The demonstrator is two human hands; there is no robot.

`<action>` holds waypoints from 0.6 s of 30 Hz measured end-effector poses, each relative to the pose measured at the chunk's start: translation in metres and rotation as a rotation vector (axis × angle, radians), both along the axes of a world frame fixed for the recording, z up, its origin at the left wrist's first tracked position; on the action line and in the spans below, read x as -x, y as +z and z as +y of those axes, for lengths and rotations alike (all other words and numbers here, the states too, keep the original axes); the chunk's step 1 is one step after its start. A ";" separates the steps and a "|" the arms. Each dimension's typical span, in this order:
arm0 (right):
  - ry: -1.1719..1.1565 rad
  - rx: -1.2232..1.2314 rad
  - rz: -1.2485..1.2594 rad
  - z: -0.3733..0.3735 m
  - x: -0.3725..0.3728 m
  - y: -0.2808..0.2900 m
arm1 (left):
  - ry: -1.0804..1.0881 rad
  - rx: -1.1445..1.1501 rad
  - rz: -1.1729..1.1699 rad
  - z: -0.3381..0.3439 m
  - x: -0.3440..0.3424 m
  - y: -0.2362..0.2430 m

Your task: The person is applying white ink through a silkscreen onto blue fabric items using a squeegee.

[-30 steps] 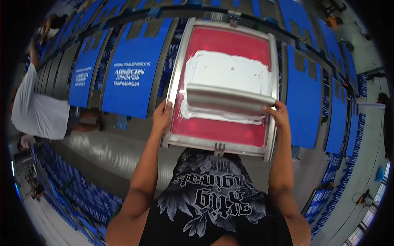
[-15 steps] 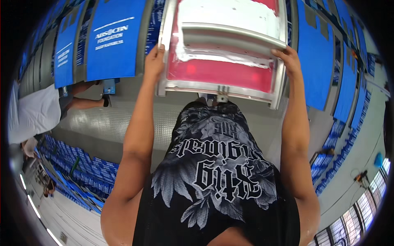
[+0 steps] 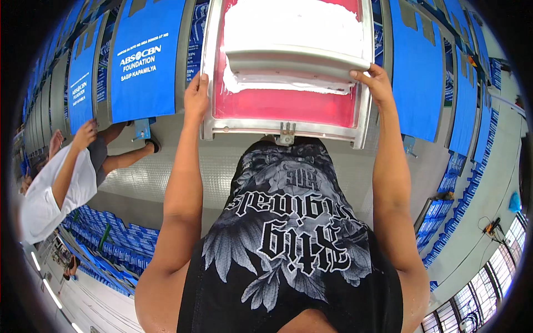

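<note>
A metal-edged screen printing frame [image 3: 363,108] with red mesh is in front of me at the top of the view. Thick white ink [image 3: 288,25] covers much of the mesh, and a long metal squeegee [image 3: 294,60] lies across it. My left hand [image 3: 196,99] is closed on the frame's left side rail. My right hand [image 3: 377,86] grips the right side rail, its thumb reaching over to the squeegee's right end. A small metal clamp [image 3: 286,134] sits at the middle of the near rail.
Blue printed bags [image 3: 145,61] hang over grey boards to the left, and more blue pieces [image 3: 417,72] are on the right. A co-worker in a white shirt [image 3: 69,183] stands at the left, hands by a blue bag. Stacked blue items [image 3: 119,233] line the area behind.
The view has shifted slightly, carrying the frame and bags left in the picture. My grip looks the same. The co-worker has come further into view, with hands now raised by a bag.
</note>
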State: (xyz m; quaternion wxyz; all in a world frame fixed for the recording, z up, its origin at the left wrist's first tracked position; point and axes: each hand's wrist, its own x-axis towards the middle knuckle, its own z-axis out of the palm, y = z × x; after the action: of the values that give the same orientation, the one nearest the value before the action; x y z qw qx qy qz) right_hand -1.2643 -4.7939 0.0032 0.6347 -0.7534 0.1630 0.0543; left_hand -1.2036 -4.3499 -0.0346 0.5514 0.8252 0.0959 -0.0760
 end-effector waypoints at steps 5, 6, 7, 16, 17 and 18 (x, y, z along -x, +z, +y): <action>0.237 0.284 0.069 0.006 0.005 0.027 | -0.167 -0.733 -0.086 0.011 -0.003 0.007; 0.335 0.454 0.062 0.004 0.010 0.036 | -0.200 -0.567 -0.201 -0.005 -0.004 0.039; 0.412 0.734 0.034 0.013 0.016 0.049 | -0.227 -0.402 -0.311 -0.020 -0.003 0.072; 0.498 0.858 -0.084 0.026 -0.028 0.071 | -0.848 -0.657 -0.385 -0.094 -0.063 0.132; 0.464 0.914 -0.194 0.022 -0.049 0.071 | -0.804 -0.658 -0.467 -0.094 -0.081 0.125; 0.467 0.955 -0.205 0.018 -0.072 0.072 | -0.763 -0.657 -0.552 -0.095 -0.100 0.116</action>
State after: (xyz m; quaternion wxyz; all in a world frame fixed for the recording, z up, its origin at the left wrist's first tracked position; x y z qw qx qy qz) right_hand -1.1918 -4.7755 0.0749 0.2052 -0.9757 -0.0652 0.0401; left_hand -1.1038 -4.4453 0.0818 0.2042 0.9187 -0.3376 -0.0175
